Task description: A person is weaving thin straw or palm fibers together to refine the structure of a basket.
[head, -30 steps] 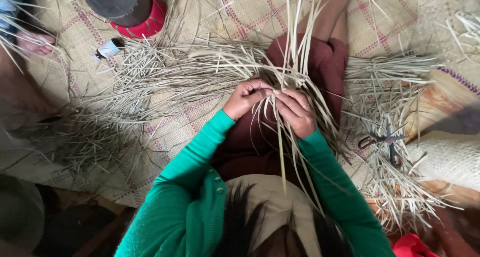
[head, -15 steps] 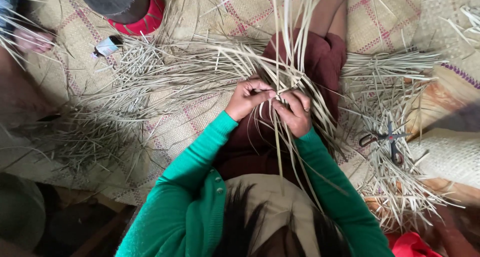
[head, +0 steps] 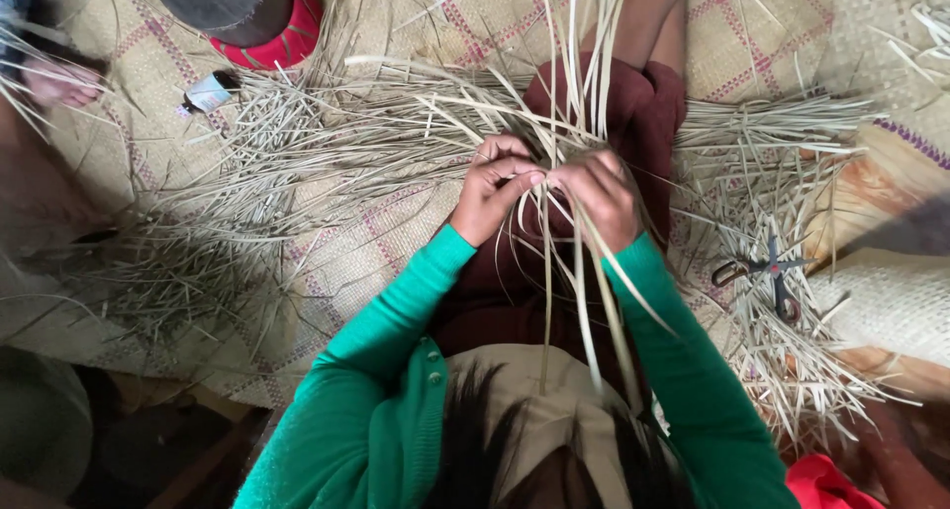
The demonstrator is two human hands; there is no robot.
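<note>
My left hand (head: 492, 190) and my right hand (head: 597, 197) meet in front of me over my dark red lap cloth (head: 633, 103). Both pinch long pale reed strips (head: 579, 84) that run up from my lap and fan out above my fingers. Other ends of the strips (head: 584, 301) hang down toward my green sleeves. The fingertips of the two hands nearly touch around the bundle.
Loose reed strips (head: 297, 163) lie spread over the woven checked mat (head: 396, 242). Scissors (head: 767, 272) rest on strips at the right. A small bottle (head: 208, 92) and a red-rimmed dark vessel (head: 247, 14) sit at the top left. Another person's foot (head: 54, 79) is at the far left.
My hands have shifted slightly upward and closer together on the strips, and the strip ends between them have been rearranged. The view has tilted a little.
</note>
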